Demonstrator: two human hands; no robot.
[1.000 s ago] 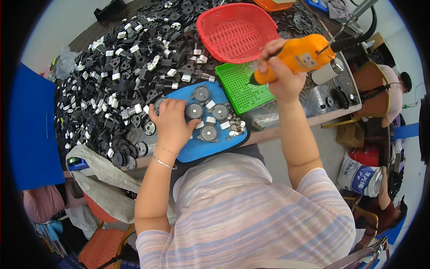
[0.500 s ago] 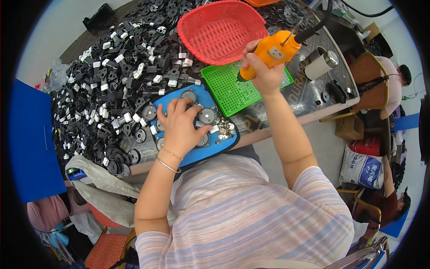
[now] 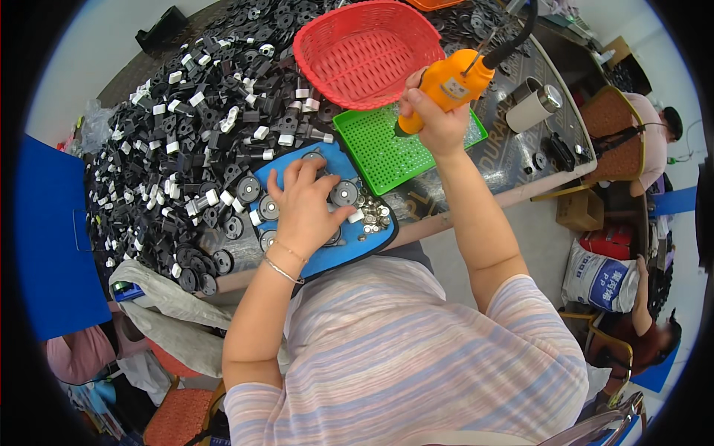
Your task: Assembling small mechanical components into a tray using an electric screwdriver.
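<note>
My right hand [image 3: 440, 119] is wrapped round an orange electric screwdriver [image 3: 451, 83], held above the green perforated tray [image 3: 387, 160] with its dark nose tilted down to the left. A black cable runs from its upper end. Over the blue mat [image 3: 327, 256] my left hand [image 3: 303, 204] lies with its fingers spread among round grey wheels. One wheel [image 3: 343, 193] sits between its thumb and forefinger, and my palm hides part of what is beneath. Beside the thumb are a small white piece [image 3: 355, 215] and a cluster of small metal parts [image 3: 375, 215].
A large heap of black and white plastic parts [image 3: 216, 111] covers the table's left. Behind the green tray stands a red woven basket [image 3: 364, 56]. A pale steel tumbler [image 3: 532, 111] is to the right. A grey cloth [image 3: 171, 312] hangs at the front left edge. Other people sit nearby.
The screwdriver and my right hand have shifted very slightly left. My left hand has barely moved over the wheels. At the far right, a co-worker's arm has moved by the white sack.
</note>
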